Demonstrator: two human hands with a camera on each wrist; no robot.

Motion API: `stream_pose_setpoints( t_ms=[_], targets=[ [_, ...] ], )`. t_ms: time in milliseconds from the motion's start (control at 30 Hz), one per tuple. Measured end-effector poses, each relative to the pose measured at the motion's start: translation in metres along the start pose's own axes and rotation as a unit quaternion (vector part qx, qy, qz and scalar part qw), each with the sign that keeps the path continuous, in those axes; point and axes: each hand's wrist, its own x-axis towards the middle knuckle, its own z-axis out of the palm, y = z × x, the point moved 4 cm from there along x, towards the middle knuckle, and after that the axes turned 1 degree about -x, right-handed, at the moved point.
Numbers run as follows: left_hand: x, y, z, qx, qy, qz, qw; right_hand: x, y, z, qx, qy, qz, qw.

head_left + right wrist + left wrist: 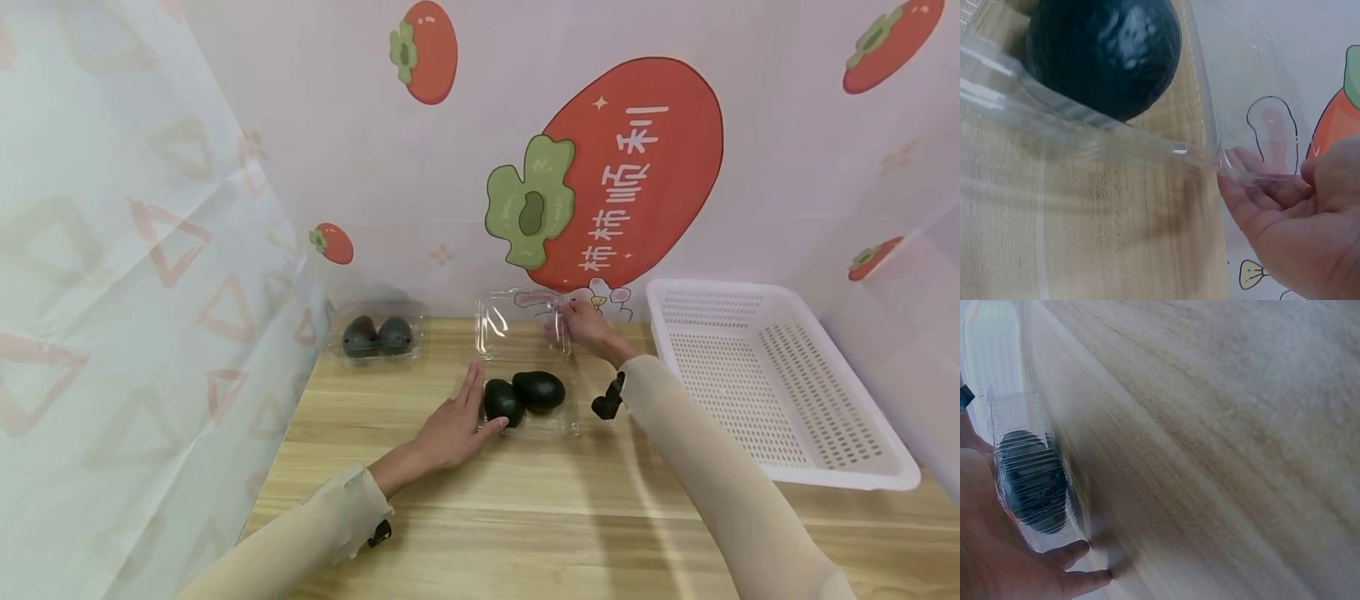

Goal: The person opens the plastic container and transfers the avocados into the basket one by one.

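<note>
Two dark green avocados (540,392) lie in the base of a clear plastic clamshell box (564,427), whose lid (517,331) stands raised at the back. My right hand (587,327) pinches the lid's right edge between thumb and fingers; the right wrist view shows that grip (1291,203) close up. At the box's left side rests my left hand (450,429), fingers straight along the wall and thumb at the front corner. In the left wrist view, an avocado (1032,481) shows through the ribbed side, with fingertips near the table.
A second clear box (411,352) with two avocados (394,335) sits at the back left, by the wall. On the right stands a large white perforated plastic basket (738,400). Behind the wooden table (480,533) hangs a printed backdrop (300,108) with persimmons.
</note>
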Motion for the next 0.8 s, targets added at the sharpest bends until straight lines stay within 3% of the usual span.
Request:
stream_pose_setpoints(
  t_ms=[167,367,633,800],
  targets=[
    [-0.001,-0.001,0.001,-0.001,-0.004,-0.001,1.0,0.002,0.006,-0.002,-0.075,0.006,0.023,0.997],
    [-0.001,-0.001,0.002,-0.003,-0.008,0.0,1.0,0.006,0.011,0.0,-0.085,0.016,0.045,0.995],
    [-0.001,-0.001,0.002,-0.007,-0.011,0.0,0.9999,0.004,0.012,0.001,-0.167,0.044,0.045,0.984],
    [-0.002,0.0,0.001,-0.009,-0.013,-0.001,0.9999,0.005,0.017,0.003,-0.183,0.046,0.049,0.981]
  ],
)
